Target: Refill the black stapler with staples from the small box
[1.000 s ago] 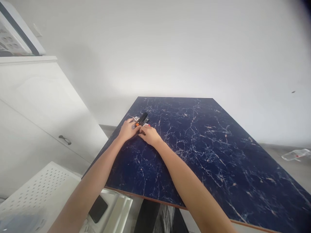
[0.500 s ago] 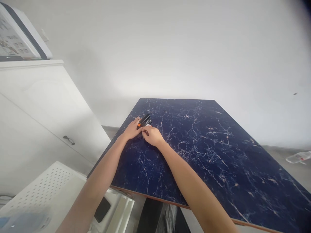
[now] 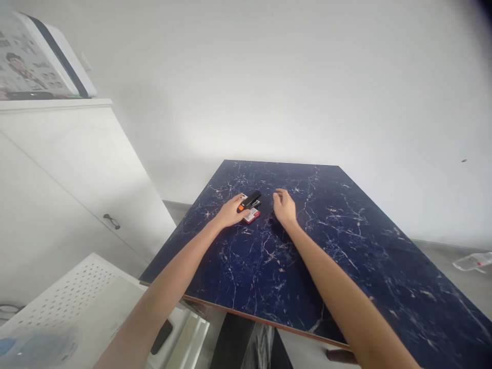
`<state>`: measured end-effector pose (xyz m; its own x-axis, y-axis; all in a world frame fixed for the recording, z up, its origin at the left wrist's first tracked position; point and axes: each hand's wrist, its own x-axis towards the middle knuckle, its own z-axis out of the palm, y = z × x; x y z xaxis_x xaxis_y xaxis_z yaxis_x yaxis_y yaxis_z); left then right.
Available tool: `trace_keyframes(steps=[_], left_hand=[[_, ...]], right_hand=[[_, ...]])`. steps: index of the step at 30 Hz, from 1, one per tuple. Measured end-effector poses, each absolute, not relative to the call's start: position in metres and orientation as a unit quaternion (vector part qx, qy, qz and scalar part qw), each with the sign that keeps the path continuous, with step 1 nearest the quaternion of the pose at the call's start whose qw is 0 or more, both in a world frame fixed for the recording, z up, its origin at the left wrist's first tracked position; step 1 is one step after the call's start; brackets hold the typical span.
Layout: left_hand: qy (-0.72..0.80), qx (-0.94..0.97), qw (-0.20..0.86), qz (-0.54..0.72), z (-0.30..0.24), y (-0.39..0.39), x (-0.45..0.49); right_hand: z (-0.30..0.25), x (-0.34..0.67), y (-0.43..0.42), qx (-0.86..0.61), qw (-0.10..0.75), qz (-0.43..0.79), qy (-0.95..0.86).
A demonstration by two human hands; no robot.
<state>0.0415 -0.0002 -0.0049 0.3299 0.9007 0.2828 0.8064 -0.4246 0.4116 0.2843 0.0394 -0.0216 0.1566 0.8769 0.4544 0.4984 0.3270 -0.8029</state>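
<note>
My left hand (image 3: 231, 211) is closed round a black stapler (image 3: 253, 197) with an orange patch on its near end. Pressed against the stapler's side, at my thumb, is a small red and white box (image 3: 252, 216). Both lie on or just above the dark blue marbled tabletop (image 3: 326, 256); I cannot tell which. To the right, apart from them, my right hand (image 3: 285, 207) rests low over the table with its fingers curled in. The inside of that hand is hidden, so whatever it holds does not show.
A white cabinet (image 3: 65, 169) with a dark handle (image 3: 111, 221) stands left, with a patterned white case (image 3: 42, 61) on top. A perforated white surface (image 3: 77, 297) lies lower left. Behind the table rises a pale wall (image 3: 288, 92). A clear plastic bottle (image 3: 472, 261) lies beyond the right edge.
My left hand has shifted right with the stapler and the box. My right hand has parted from them and moved further right. The camera view has shifted slightly.
</note>
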Motion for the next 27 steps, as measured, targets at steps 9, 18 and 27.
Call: trace_keyframes(steps=[9,18,27], left_hand=[[0.429,0.860,0.166,0.220,-0.001,-0.019,0.148],[0.339,0.862,0.309,0.215,0.016,-0.032,0.130],[0.376,0.827,0.359,0.214,0.020,-0.023,0.121]], right_hand=[[-0.019,0.359,0.029,-0.544,0.478,0.338,-0.601],[-0.005,0.429,-0.042,-0.484,0.332,0.412,-0.697],[0.020,0.447,-0.054,-0.469,0.217,0.405,-0.754]])
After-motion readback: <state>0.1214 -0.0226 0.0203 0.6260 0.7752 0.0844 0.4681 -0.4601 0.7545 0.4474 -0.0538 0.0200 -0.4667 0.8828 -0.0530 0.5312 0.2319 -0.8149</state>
